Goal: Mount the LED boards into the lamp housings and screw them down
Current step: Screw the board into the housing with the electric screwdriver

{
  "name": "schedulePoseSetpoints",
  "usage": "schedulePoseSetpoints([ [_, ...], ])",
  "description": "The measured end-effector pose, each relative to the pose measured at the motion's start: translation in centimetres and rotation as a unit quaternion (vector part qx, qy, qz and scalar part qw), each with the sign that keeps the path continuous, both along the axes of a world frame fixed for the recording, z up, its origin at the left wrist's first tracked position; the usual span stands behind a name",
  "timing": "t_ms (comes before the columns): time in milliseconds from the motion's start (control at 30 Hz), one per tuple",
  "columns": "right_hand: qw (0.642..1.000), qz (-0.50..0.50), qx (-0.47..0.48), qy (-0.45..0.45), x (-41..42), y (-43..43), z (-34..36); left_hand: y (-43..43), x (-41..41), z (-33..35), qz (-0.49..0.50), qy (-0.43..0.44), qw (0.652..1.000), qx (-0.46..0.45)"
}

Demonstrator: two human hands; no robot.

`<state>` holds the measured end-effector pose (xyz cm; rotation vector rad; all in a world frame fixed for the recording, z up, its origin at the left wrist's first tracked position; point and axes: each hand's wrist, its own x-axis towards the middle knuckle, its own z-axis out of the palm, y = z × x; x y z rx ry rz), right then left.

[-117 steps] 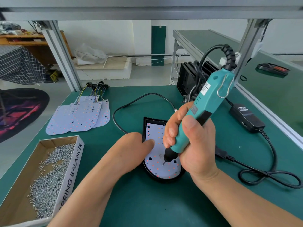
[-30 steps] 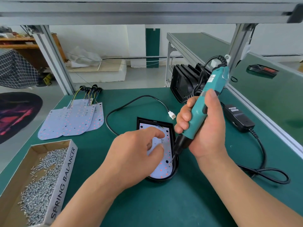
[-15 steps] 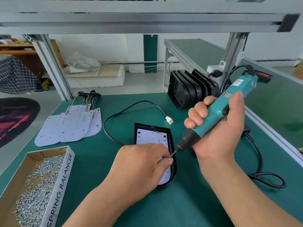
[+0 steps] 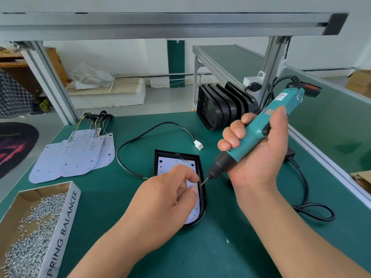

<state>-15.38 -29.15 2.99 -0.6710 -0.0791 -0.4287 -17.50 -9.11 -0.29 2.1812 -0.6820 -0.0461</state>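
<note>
**Item:** LED board (image 4: pixel 174 164), seated in black lamp housing (image 4: pixel 202 199), lying flat on the green bench (image 4: pixel 220 247).

**Location:** directly beneath the left hand (image 4: pixel 166 201). The housing's right rim lay just under the bit (image 4: pixel 204 181).

**Grips as observed:**
- The right hand (image 4: pixel 259 155) was wrapped round the barrel of the teal electric screwdriver (image 4: pixel 261 129). The thumb lay along the body and the tool slanted down towards the left hand.
- The left hand's fingers were curled over the board, with thumb and forefinger drawn together just beside the bit tip. Whether a screw sat between them could not be told.

**Handling, as judged:**
- The board looked thin, stiff and light, with its face studded with diodes. It is best pressed at the bare margins close to the screw hole, never on the diodes.
- The housing looked rigid and shallow, and likely to skid on the mat unless pinned by the palm.

**Nearby:**
- Carton of screws (image 4: pixel 30 227), left of the left wrist.
- Spare boards (image 4: pixel 74 155), beyond the carton.
- Empty housings (image 4: pixel 218 109), stacked behind the right hand.
</note>
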Motion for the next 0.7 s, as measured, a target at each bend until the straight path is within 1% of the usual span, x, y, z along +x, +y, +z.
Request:
schedulePoseSetpoints([
  [33, 1.0, -0.004, 0.004, 0.002, 0.1, -0.2, 0.0, 0.0, 0.2, 0.2, 0.004, 0.051, 0.997, -0.061],
  [100, 1.0, -0.012, 0.008, 0.009, 0.2, -0.4, 0.0, 0.2, 0.8, 0.7, 0.025, 0.141, 0.973, -0.182],
  [133, 1.0, -0.013, 0.01, 0.014, 0.2, -0.4, 0.0, 0.4, 1.1, 1.0, 0.033, 0.181, 0.956, -0.228],
  [200, 1.0, -0.009, 0.016, 0.02, 0.3, -0.3, -0.1, 0.5, 1.4, 1.3, 0.035, 0.241, 0.93, -0.277],
  [267, 1.0, 0.001, 0.023, 0.02, 0.4, -0.2, -0.2, 0.6, 1.4, 1.3, 0.04, 0.283, 0.912, -0.294],
  [400, 0.999, 0.022, 0.04, 0.008, 0.3, -0.2, -0.3, 0.2, 1.1, 1.1, 0.048, 0.332, 0.892, -0.303],
  [700, 0.998, 0.017, 0.052, -0.009, 0.0, -0.3, 0.2, -0.4, 0.3, 1.1, -0.002, 0.362, 0.874, -0.324],
])
